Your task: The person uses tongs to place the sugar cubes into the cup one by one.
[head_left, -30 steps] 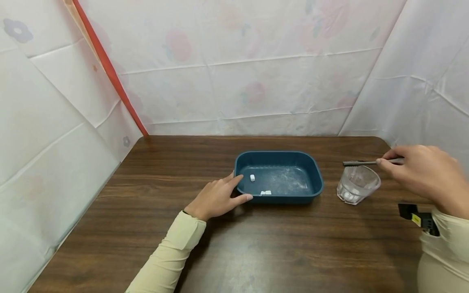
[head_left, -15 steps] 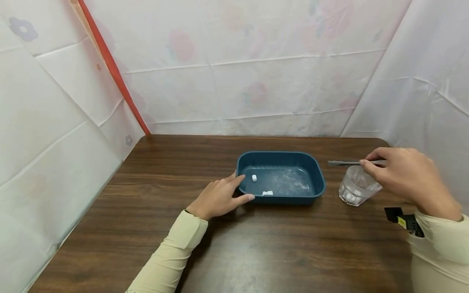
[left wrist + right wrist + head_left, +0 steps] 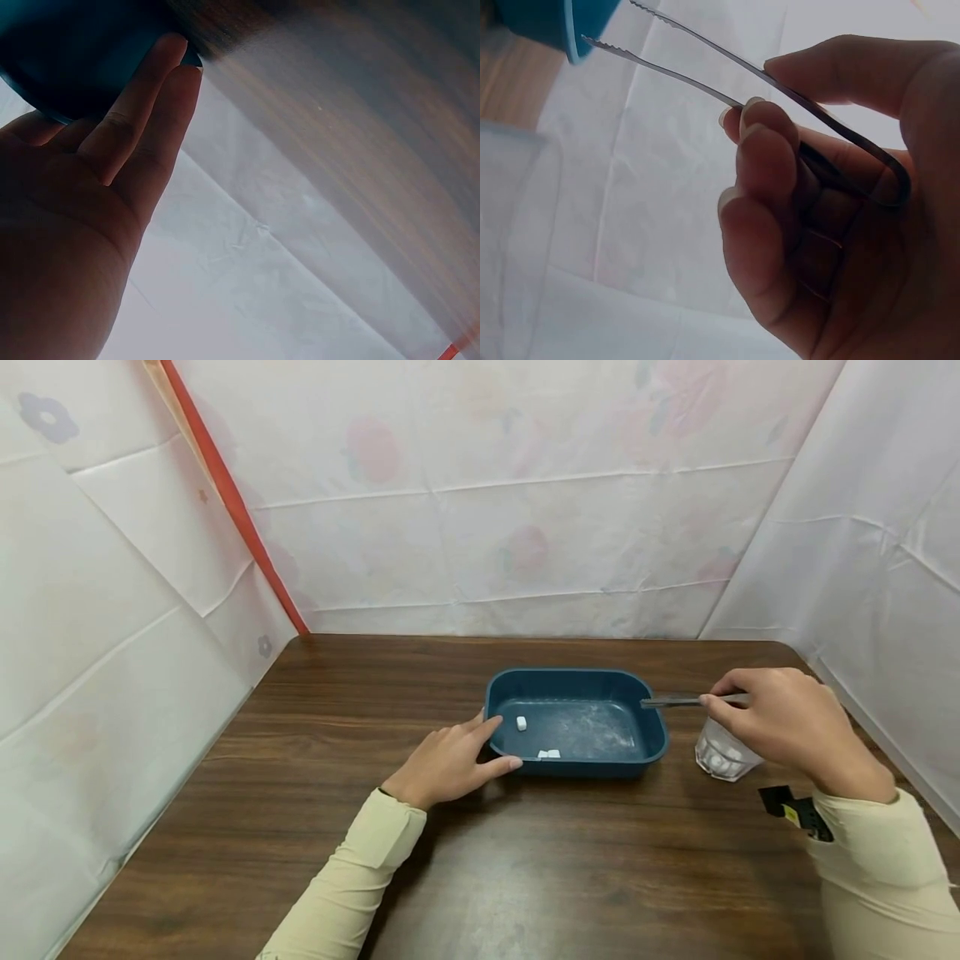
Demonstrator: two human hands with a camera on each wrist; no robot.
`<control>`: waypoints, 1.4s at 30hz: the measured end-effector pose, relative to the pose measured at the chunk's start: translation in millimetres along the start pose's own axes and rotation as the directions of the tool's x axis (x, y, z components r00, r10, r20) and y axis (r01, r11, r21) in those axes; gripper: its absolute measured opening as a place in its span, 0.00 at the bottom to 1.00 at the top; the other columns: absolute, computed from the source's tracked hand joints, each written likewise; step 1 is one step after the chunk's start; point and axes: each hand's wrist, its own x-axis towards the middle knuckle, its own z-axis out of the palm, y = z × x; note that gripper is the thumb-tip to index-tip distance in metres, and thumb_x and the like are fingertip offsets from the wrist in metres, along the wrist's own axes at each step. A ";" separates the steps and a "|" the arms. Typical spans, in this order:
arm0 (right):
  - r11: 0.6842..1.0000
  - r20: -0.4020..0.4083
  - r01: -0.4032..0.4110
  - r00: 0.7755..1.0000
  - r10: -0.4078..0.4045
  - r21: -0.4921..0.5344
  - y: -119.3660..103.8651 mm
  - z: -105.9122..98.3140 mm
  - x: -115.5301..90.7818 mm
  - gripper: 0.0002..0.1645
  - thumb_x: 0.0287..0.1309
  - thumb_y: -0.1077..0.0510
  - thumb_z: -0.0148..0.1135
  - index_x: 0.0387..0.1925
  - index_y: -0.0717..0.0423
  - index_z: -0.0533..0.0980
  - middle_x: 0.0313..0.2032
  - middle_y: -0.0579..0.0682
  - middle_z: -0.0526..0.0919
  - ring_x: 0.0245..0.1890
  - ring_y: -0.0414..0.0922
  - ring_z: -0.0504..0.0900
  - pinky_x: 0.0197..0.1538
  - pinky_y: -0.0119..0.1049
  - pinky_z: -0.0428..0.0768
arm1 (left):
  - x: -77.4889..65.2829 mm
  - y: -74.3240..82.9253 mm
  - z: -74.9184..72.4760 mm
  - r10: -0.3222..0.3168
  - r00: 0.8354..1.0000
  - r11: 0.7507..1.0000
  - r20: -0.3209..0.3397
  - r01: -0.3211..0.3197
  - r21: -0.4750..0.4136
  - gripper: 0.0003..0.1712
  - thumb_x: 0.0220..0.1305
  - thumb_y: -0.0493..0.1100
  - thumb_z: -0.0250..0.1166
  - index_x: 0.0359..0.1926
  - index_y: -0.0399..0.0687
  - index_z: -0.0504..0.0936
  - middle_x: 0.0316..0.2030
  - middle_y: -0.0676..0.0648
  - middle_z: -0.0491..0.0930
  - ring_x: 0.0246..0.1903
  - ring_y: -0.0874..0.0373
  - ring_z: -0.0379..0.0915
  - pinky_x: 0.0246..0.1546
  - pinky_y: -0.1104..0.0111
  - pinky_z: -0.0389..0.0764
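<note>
Dark wood-grain tabletop (image 3: 570, 860), sheeting behind. Tweezers (image 3: 671, 702), arms parted, tips at blue tray (image 3: 576, 770)'s right rim, are pinched by the right hand (image 3: 795, 722)'s curled fingers. Left hand (image 3: 446, 762), fingers extended, touches the tray's left end. White cubes (image 3: 521, 723) lie inside.

Your left sleeve (image 3: 330, 889) is pale cream-yellow and wrinkled, ending in a broad cuff (image 3: 393, 828); your right sleeve (image 3: 881, 860) matches, with a small angular black device (image 3: 813, 820) bearing a yellow label (image 3: 791, 815) by its cuff
</note>
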 end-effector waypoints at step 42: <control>0.980 0.020 0.146 0.988 -0.150 0.133 -51.5 60.4 24.0 0.11 0.65 0.51 0.66 0.36 0.53 0.87 0.32 0.46 0.87 0.28 0.41 0.82 0.32 0.45 0.82 | 0.0 -1.2 1.0 0.005 1.000 1.000 0.007 -0.005 -0.001 0.52 0.66 0.76 0.51 0.75 0.43 0.64 0.71 0.35 0.62 0.60 0.46 0.75 0.58 0.54 0.76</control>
